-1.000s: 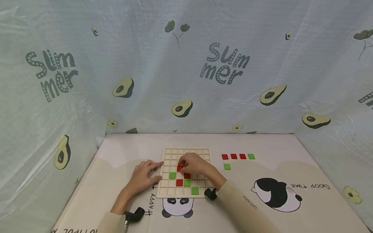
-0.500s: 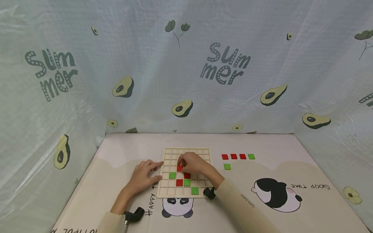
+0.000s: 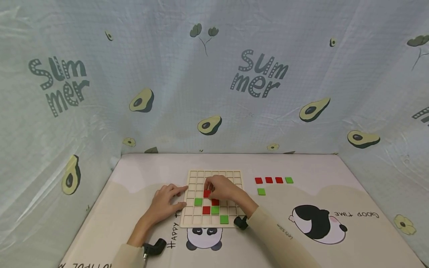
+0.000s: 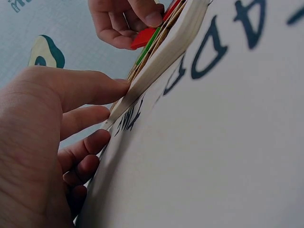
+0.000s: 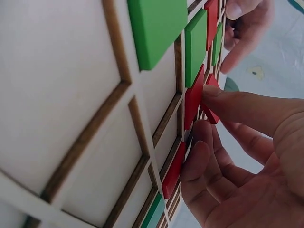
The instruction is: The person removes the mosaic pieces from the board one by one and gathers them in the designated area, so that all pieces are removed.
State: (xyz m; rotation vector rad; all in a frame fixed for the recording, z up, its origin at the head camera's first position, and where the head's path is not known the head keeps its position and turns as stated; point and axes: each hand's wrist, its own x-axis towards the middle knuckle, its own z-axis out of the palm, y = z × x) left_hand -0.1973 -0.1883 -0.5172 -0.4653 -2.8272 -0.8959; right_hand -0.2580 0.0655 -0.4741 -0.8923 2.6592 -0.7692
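A pale wooden grid board (image 3: 197, 219) lies on the table with red and green square tiles in several cells. My right hand (image 3: 222, 188) is over the middle of it, thumb and fingertips pinching a red tile (image 3: 207, 194). That red tile (image 5: 212, 102) appears tilted and raised from the grid in the right wrist view. Close by, a seated red tile (image 3: 215, 202) is partly covered by the hand. With fingers extended, my left hand (image 3: 164, 203) touches the board's left edge; in the left wrist view, the thumb or index tip (image 4: 121, 88) is against the wooden side.
Right of the board lie loose red tiles (image 3: 269, 180) in a row with a green tile (image 3: 289, 180), and another green tile (image 3: 261, 191) below. A black device (image 3: 155, 246) is strapped at the left wrist. A patterned curtain (image 3: 167, 74) rises behind the table.
My right forearm has shifted very slightly left since a second ago; the red tile stays pinched at nearly the same cell. My left hand has not moved.
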